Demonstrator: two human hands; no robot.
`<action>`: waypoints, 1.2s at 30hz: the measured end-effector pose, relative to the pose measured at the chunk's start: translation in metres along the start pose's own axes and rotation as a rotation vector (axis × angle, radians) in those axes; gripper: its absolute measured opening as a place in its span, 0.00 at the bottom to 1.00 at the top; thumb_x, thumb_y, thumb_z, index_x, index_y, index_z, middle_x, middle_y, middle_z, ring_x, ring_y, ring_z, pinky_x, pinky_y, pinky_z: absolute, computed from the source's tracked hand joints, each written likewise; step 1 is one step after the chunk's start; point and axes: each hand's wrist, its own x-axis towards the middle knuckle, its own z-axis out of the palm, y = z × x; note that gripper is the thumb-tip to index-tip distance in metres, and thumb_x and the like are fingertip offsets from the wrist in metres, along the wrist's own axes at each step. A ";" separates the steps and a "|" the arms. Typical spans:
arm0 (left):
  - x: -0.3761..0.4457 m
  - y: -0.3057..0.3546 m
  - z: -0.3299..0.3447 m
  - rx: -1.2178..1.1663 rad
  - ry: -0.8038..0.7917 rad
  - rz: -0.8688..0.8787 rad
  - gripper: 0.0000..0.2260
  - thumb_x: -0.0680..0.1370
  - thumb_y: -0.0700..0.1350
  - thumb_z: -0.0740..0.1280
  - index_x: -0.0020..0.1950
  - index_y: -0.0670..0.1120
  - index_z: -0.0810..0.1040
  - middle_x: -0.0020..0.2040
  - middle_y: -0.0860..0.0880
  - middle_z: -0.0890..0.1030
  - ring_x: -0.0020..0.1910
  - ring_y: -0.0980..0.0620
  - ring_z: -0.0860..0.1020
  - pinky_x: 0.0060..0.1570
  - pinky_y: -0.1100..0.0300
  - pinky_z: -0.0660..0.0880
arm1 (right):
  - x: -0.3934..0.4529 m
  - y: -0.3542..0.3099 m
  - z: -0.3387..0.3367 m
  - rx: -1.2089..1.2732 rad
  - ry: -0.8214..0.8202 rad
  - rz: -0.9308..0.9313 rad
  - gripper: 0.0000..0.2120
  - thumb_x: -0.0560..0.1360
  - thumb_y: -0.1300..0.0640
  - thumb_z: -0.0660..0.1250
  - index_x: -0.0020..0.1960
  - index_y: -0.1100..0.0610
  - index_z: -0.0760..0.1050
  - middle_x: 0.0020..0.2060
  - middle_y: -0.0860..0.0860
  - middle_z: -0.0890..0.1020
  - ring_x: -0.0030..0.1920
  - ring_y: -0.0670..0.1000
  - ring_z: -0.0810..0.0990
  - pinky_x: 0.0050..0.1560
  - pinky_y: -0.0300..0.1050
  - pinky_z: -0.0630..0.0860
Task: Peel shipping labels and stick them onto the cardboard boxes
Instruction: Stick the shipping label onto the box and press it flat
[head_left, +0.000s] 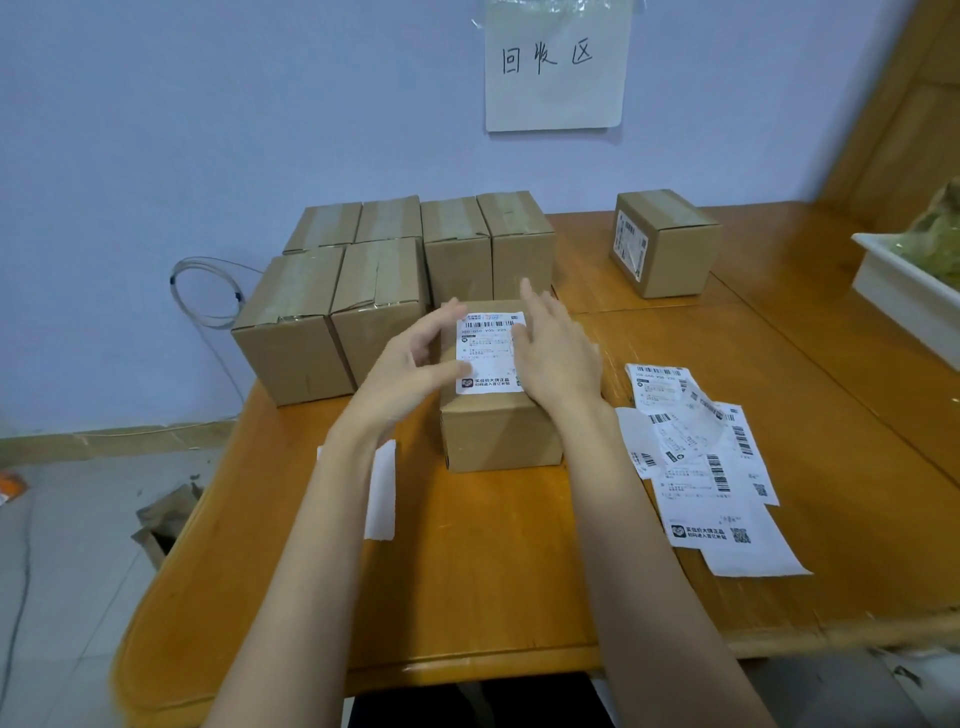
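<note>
Label (491, 353) lies on box (498, 415) between both hands. Left hand (410, 364) and right hand (558, 353) fingers released, grasping nothing. Recommend pressing edges flat outward.

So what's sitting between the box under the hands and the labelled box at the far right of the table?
Nothing: in the head view, bare wooden table runs from the near box to the labelled far box.

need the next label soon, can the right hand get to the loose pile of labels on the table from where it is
Probably yes. The right hand rests open on the near box, and the pile of labels lies flat on the table just to its right, with nothing standing between them.
</note>
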 end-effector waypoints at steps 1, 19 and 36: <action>0.003 0.005 0.007 0.044 0.066 0.023 0.23 0.78 0.39 0.66 0.72 0.53 0.69 0.74 0.56 0.66 0.73 0.56 0.63 0.72 0.57 0.62 | -0.001 -0.006 0.000 -0.014 0.046 -0.065 0.24 0.83 0.53 0.53 0.78 0.46 0.54 0.76 0.49 0.61 0.74 0.52 0.63 0.70 0.56 0.59; 0.009 0.020 0.042 0.873 0.175 0.070 0.22 0.80 0.43 0.58 0.74 0.46 0.64 0.74 0.49 0.67 0.71 0.49 0.66 0.64 0.55 0.66 | 0.001 -0.006 -0.001 0.257 -0.089 0.099 0.36 0.81 0.45 0.58 0.79 0.55 0.42 0.79 0.52 0.47 0.78 0.56 0.51 0.73 0.53 0.58; 0.018 0.059 0.073 0.493 0.211 -0.272 0.25 0.82 0.57 0.51 0.78 0.57 0.51 0.67 0.41 0.67 0.60 0.39 0.71 0.55 0.52 0.66 | -0.002 0.010 -0.054 0.379 0.114 0.248 0.26 0.74 0.40 0.67 0.63 0.56 0.67 0.55 0.50 0.78 0.52 0.53 0.75 0.47 0.45 0.67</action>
